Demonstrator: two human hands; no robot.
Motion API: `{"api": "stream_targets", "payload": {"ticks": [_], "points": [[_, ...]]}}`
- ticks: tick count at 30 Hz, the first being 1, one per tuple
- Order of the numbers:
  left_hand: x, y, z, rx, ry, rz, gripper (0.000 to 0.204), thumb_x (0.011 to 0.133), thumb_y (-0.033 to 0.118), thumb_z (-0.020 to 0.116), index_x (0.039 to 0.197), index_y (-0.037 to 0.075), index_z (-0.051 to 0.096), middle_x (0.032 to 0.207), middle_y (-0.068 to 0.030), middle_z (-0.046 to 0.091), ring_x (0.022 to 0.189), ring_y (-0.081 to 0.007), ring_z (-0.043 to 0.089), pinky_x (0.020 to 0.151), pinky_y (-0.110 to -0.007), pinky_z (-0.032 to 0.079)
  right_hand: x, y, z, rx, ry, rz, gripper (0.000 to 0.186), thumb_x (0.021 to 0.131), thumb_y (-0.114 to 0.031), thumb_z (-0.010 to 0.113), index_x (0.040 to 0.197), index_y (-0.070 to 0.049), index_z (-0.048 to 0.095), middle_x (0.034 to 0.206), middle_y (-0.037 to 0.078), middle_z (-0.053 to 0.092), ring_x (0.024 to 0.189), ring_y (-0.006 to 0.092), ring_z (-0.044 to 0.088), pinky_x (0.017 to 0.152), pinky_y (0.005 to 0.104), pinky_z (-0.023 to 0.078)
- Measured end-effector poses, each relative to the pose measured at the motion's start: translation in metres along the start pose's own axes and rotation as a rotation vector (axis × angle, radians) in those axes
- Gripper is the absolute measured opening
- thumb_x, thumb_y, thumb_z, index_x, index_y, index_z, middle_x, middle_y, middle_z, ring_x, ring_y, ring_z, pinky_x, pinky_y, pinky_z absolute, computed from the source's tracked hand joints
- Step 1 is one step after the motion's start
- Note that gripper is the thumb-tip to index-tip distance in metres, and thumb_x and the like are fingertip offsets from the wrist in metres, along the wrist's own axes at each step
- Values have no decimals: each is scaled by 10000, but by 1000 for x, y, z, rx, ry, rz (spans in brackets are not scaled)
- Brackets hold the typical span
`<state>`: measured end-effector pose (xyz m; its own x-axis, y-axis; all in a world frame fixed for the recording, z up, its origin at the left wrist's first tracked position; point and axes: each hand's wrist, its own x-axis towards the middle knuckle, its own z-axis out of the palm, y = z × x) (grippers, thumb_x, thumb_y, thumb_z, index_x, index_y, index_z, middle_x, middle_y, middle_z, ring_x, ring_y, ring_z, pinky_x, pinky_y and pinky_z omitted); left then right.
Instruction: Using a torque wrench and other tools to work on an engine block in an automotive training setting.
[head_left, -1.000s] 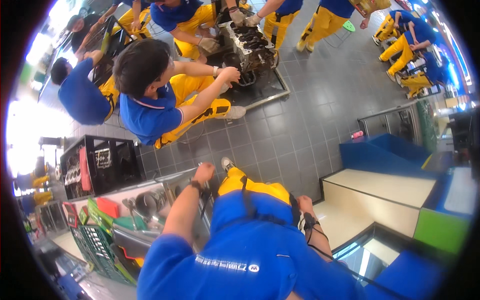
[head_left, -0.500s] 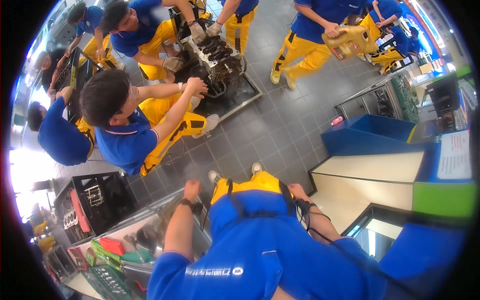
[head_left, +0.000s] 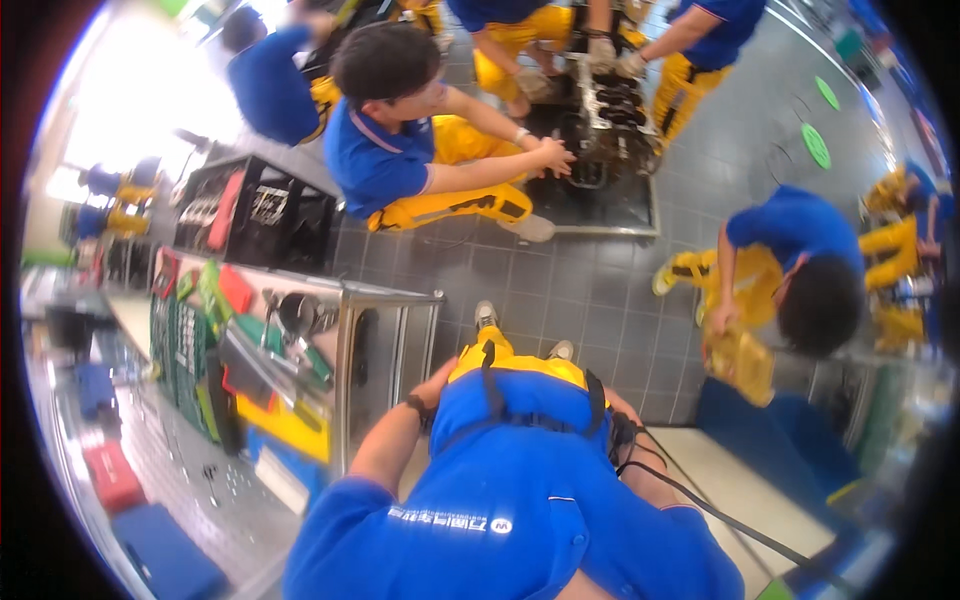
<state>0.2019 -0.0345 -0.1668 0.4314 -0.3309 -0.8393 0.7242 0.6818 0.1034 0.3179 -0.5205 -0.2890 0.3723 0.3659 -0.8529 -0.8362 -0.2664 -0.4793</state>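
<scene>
My left hand (head_left: 436,384) hangs at my left hip, beside the yellow waist of my trousers, with a black band around the wrist. It is nearest to the metal-framed workbench (head_left: 388,297). By my right hip, my right hand (head_left: 621,404) is low and partly covered by a black wrist band and cables (head_left: 640,450). The fingers of both hands are mostly hidden, and nothing held shows in either. Ahead on the floor, an engine block (head_left: 612,115) stands over a black tray, with gloved hands of other people on it.
A crouching person (head_left: 375,140) in blue and yellow is left of the engine. Right, a person (head_left: 800,250) carries a yellow jug (head_left: 740,362) beside a dark blue bin (head_left: 765,435). A black rack (head_left: 300,225) and a green tool case (head_left: 180,345) are left.
The view has swung left, so the engine and crouching person appear further right and more of the workbench shows. The person with the yellow jug has come nearer on my right.
</scene>
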Motion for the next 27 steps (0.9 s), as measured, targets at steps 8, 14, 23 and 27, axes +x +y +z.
{"api": "stream_targets", "payload": {"ticks": [8, 14, 23, 27], "points": [[-60, -60, 49, 324, 367, 307, 764, 1016, 486, 586, 1574, 26, 340, 1539, -158, 476, 1362, -244, 505, 1131, -365, 412, 1, -13, -39, -411, 53, 23, 576, 1041, -482, 514, 1318, 12, 620, 1313, 145, 655, 1194, 269, 600, 998, 416, 462], [-52, -68, 26, 434, 563, 370, 648, 1002, 491, 577, 1386, -30, 588, 1348, -175, 647, 1244, -251, 605, 1056, -357, 459, 4, -45, -63, -516, 172, 13, 583, 1035, -480, 514, 1326, 14, 614, 1311, 159, 658, 1201, 286, 604, 1006, 416, 462], [-13, 12, -14, 809, 678, 394, 546, 946, 457, 565, 1224, 7, 700, 1199, -219, 715, 1127, -334, 683, 970, -419, 520, 26, -105, -26, -703, 262, -3, 593, 1027, -478, 514, 1337, 19, 605, 1308, 181, 663, 1212, 311, 610, 1017, 416, 463], [-20, 75, -16, 1074, 681, 304, 437, 933, 437, 549, 1154, 113, 740, 1164, -180, 730, 1090, -374, 691, 940, -482, 533, 44, -147, 12, -781, 283, -44, 597, 1023, -477, 514, 1342, 21, 601, 1306, 190, 664, 1216, 322, 612, 1023, 415, 463]]}}
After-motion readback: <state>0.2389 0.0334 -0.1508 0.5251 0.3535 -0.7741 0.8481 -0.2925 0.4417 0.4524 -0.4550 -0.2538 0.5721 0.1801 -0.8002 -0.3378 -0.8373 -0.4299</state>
